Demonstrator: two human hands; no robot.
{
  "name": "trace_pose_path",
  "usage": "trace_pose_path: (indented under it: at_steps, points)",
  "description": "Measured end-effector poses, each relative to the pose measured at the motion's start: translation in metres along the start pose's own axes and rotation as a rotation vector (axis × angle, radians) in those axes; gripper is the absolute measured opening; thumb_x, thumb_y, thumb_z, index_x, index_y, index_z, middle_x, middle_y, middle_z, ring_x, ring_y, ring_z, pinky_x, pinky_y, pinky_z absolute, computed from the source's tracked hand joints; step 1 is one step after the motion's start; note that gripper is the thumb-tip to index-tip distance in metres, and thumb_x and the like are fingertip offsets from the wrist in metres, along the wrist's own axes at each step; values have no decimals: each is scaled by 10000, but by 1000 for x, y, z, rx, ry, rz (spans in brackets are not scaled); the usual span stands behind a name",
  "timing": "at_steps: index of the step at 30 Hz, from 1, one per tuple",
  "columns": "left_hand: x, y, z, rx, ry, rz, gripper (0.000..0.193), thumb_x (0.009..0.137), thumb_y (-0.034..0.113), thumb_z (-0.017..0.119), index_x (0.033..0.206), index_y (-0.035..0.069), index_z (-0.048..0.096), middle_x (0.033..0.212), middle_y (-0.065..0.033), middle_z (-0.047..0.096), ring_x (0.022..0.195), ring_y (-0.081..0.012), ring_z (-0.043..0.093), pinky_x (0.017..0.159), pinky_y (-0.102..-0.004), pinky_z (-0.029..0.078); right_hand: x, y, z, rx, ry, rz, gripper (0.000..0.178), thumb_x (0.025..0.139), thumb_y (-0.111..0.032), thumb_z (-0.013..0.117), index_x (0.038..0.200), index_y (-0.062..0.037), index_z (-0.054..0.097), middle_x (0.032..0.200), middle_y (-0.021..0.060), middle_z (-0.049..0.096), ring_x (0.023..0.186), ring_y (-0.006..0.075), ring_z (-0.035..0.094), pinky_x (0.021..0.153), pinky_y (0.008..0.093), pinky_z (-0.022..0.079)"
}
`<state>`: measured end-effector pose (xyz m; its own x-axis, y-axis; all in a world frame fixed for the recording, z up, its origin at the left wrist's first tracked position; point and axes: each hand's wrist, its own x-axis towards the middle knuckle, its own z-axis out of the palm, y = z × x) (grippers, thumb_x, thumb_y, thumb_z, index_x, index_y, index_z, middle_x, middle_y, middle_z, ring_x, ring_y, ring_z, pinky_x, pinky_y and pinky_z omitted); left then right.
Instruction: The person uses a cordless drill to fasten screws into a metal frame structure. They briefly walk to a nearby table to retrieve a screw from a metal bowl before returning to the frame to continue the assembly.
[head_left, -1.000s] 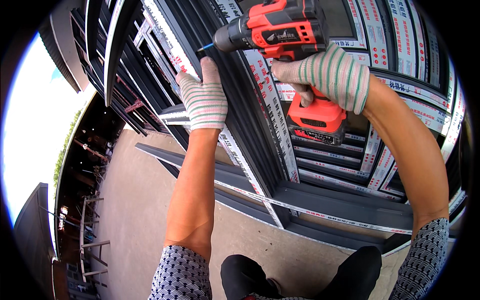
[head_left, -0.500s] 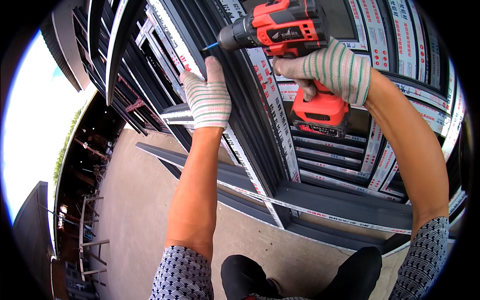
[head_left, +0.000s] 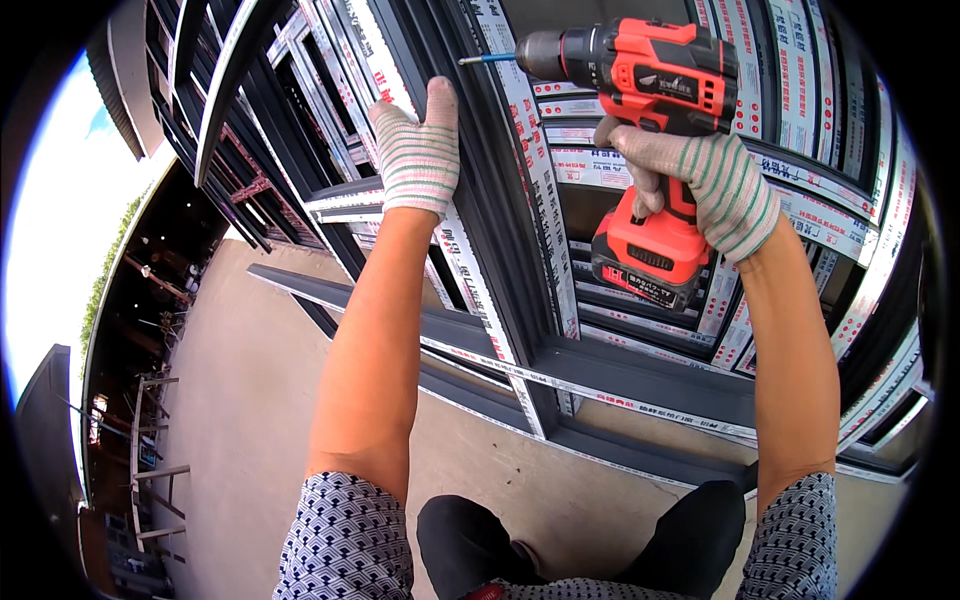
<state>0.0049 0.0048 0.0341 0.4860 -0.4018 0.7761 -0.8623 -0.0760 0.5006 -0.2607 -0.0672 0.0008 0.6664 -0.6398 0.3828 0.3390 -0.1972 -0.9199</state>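
My right hand (head_left: 700,185), in a white knit glove with green stripes, holds a red and black cordless drill (head_left: 660,75) by its grip. A slim blue-shanked bit (head_left: 488,59) points left from the chuck. Its tip lies in front of the dark grooved metal frame (head_left: 490,235); whether it touches cannot be told. My left hand (head_left: 418,160), in a matching striped glove, is closed around the edge of that upright frame, thumb pointing up, some fingers hidden behind it. The drill's red battery pack (head_left: 650,255) hangs below my right hand.
Dark frames with white printed tape (head_left: 790,70) stand stacked at the right. More frames (head_left: 290,110) lean at the far left. A long low bar (head_left: 640,385) crosses before my knees over the concrete floor (head_left: 240,400). A metal rack (head_left: 150,470) stands further left.
The drill has moved right relative to my left hand, its bit tip passing from left of my thumb to right of it. My left hand keeps its place on the frame.
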Motion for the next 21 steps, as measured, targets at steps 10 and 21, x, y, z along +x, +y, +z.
trace_pose_path:
  at_steps: [10,21]
  points:
    - [-86,-40,-14,-405,-271,-123,756,884,444,743,1301,-103,428,1131,-133,573,1025,-176,532,925,-275,441,-152,72,51,412,131,269,440,830,-284,804,1061,42,621,633,-2,553,523,102,553,592,318,555]
    - [-212,-98,-18,-29,-340,-83,503,787,218,797,1133,-36,535,1017,-172,623,924,-273,619,842,-364,520,-241,155,81,489,119,565,251,862,-114,702,1061,27,641,698,14,595,574,99,568,647,306,559]
